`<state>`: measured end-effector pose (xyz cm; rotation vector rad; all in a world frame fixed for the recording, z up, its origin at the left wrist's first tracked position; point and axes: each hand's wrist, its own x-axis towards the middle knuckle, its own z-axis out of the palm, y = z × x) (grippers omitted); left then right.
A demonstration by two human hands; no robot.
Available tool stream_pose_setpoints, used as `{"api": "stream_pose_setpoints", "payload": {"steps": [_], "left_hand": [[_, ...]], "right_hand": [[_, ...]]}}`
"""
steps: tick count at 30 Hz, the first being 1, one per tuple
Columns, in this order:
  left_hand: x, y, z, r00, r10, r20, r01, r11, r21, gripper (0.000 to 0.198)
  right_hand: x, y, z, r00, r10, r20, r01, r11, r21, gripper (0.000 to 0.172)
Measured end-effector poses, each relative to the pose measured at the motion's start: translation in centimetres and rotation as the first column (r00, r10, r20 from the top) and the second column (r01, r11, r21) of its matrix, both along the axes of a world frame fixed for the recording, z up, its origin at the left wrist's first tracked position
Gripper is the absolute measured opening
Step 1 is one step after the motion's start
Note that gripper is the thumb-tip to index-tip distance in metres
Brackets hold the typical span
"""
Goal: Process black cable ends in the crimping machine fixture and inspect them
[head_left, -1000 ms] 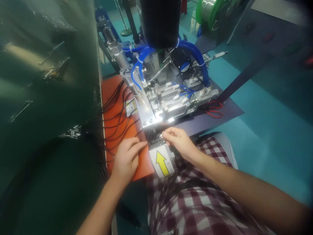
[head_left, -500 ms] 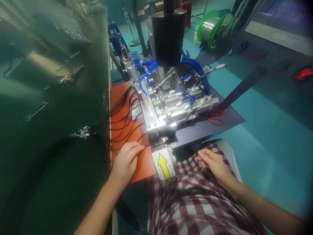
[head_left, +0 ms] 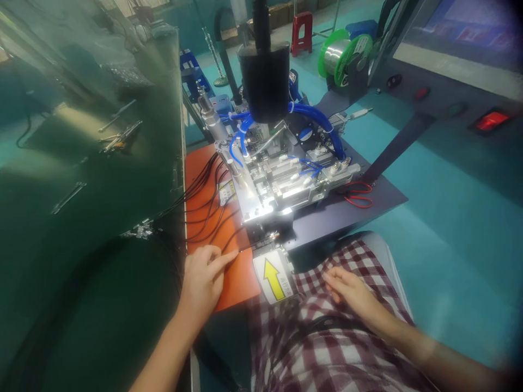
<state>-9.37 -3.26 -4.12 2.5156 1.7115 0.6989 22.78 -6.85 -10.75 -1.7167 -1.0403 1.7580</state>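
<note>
My left hand (head_left: pixel 206 277) is over the orange sheet (head_left: pixel 241 277), its thumb and forefinger closed at the end of a thin black cable (head_left: pixel 255 244). From the fingertips the cable runs to the small metal feed at the front of the bench machine (head_left: pixel 281 185), where its tip shows light-coloured wires. Just below that feed is a white label with a yellow arrow (head_left: pixel 274 277). Above my lap, my right hand (head_left: pixel 347 288) has curled fingers, thumb against forefinger, and nothing shows in it.
Several black cables (head_left: pixel 204 188) cross the orange sheet from the dark green table (head_left: pixel 102 299) on the left. Small metal pieces (head_left: pixel 141 228) lie in a bunch there. A green wire spool (head_left: pixel 337 57) and a control panel with a screen (head_left: pixel 449 92) stand behind and right.
The view has shifted a little. My left hand has moved slightly down and left, its forefinger straighter along the cable. My right hand has come slightly left and lower.
</note>
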Motion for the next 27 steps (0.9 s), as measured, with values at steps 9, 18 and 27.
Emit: {"api": "stream_pose_setpoints", "payload": {"steps": [9,18,27], "left_hand": [[0.4,1.2,-0.4,0.993,0.093,0.076,-0.085,0.991,-0.103,0.029],[0.2,3.3,-0.4,0.976,0.153,0.152,-0.136,0.984,-0.118,0.032],[0.5,3.0,-0.4,0.969,0.178,0.173,-0.159,0.980,-0.120,0.032]], "right_hand": [[-1.0,-1.3,-1.3,0.992,0.092,-0.091,-0.090,0.996,0.023,0.044],[-1.3,-1.8,0.3,0.984,0.170,-0.057,-0.171,0.985,-0.005,0.042],[-1.7,-2.3,0.8,0.980,0.190,-0.056,-0.192,0.981,-0.034,0.042]]}}
